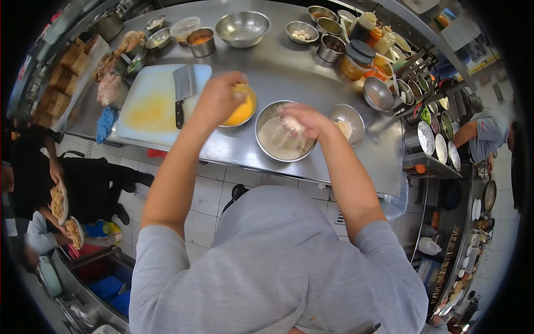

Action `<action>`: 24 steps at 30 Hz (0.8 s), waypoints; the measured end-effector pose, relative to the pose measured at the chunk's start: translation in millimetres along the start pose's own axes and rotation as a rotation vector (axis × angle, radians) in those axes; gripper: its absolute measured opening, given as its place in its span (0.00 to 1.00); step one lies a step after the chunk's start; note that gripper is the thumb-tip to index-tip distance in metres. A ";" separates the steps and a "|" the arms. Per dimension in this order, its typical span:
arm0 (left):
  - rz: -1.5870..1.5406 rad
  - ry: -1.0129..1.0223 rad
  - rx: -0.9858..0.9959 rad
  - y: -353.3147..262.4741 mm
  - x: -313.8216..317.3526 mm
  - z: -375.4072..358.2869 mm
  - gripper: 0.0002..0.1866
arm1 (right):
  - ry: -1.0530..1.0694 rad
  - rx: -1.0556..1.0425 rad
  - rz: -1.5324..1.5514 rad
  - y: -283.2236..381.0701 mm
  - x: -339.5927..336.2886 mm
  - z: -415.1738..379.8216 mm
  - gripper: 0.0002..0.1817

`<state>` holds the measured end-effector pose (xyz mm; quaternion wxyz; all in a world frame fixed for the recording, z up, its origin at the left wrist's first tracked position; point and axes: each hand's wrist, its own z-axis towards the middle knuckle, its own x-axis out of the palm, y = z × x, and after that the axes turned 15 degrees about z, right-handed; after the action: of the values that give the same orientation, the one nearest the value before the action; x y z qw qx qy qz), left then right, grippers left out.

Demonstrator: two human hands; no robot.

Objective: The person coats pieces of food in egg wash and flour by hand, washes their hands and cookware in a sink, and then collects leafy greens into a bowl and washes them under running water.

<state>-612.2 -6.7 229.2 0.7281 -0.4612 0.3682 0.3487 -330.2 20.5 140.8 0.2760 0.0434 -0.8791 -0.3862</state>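
My left hand (222,99) is over the left side of a metal bowl of yellow liquid (243,111), its fingers bent and blurred; whether it holds anything is unclear. My right hand (304,119) reaches over a larger metal bowl of pale flour (281,139), with a flour-coated piece (292,124) at its fingers. To the right stands a metal bowl with pale crumbs (345,129). On the left, a cleaver (184,89) lies on a white cutting board (146,106) stained yellow.
Behind are a big metal bowl (242,29), a bowl of eggs (302,33) and sauce bottles (367,25). A blue cloth (105,124) lies by the board. At far left, a person holds plates of food (58,203); another person (489,133) stands right.
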 end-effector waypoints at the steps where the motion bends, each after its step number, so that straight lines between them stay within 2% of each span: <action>1: -0.037 0.053 -0.009 -16.0 8.1 -3.4 0.15 | 0.000 0.006 -0.003 10.2 0.7 -9.7 0.28; 3: -0.134 0.248 0.007 -41.1 31.5 -13.1 0.15 | -0.085 -0.143 0.151 28.1 4.9 -26.6 0.18; 4: -0.138 0.246 -0.001 -43.9 46.0 -18.7 0.15 | -0.084 -0.136 0.146 33.0 6.2 -31.1 0.18; 6: 0.130 0.156 0.142 -46.1 67.7 -25.9 0.14 | -0.162 -0.214 0.107 39.4 6.9 -35.9 0.15; 7: 0.126 0.156 0.141 -39.1 73.2 -24.7 0.14 | -0.164 -0.212 0.105 37.7 8.3 -34.0 0.15; 9: 0.109 0.022 0.013 -20.2 71.2 -14.8 0.12 | -0.255 -0.243 -0.234 27.8 14.4 -26.7 0.17; 10: 0.108 0.023 0.013 -9.0 68.4 -10.1 0.12 | -0.255 -0.242 -0.234 17.4 12.8 -19.7 0.17; 12: 0.208 0.068 -0.134 19.6 60.8 0.6 0.12 | -0.356 -0.340 -1.085 -3.2 11.8 -7.2 0.22; 13: 0.208 0.065 -0.141 36.7 60.9 4.6 0.12 | -0.349 -0.340 -1.090 -9.8 12.8 -7.9 0.22; 15: 0.386 0.249 -0.228 73.0 75.8 14.4 0.14 | -0.353 -0.347 -1.353 -12.4 24.4 -13.8 0.24; 19: 0.464 0.276 -0.177 111.4 111.0 7.7 0.16 | -0.461 -0.276 -1.255 17.0 47.4 -10.4 0.21; 20: 0.512 0.400 -0.132 115.0 119.5 10.9 0.17 | -0.401 -0.268 -1.261 11.0 44.8 -1.0 0.20; 21: 0.560 0.525 -0.087 116.8 125.3 14.4 0.19 | -0.341 -0.259 -1.264 2.4 43.2 9.4 0.18; 22: 0.565 0.521 -0.099 117.1 130.7 14.6 0.19 | -0.364 -0.098 -1.309 -16.4 48.2 21.6 0.18; 24: 0.619 0.660 -0.027 114.6 136.0 18.0 0.20 | -0.297 -0.008 -1.422 -82.9 13.7 59.8 0.18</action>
<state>-639.4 70.8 70.5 0.4270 -0.4253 0.6966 0.3892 -384.1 -2.1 55.9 -0.1642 0.5505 -0.6649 -0.4774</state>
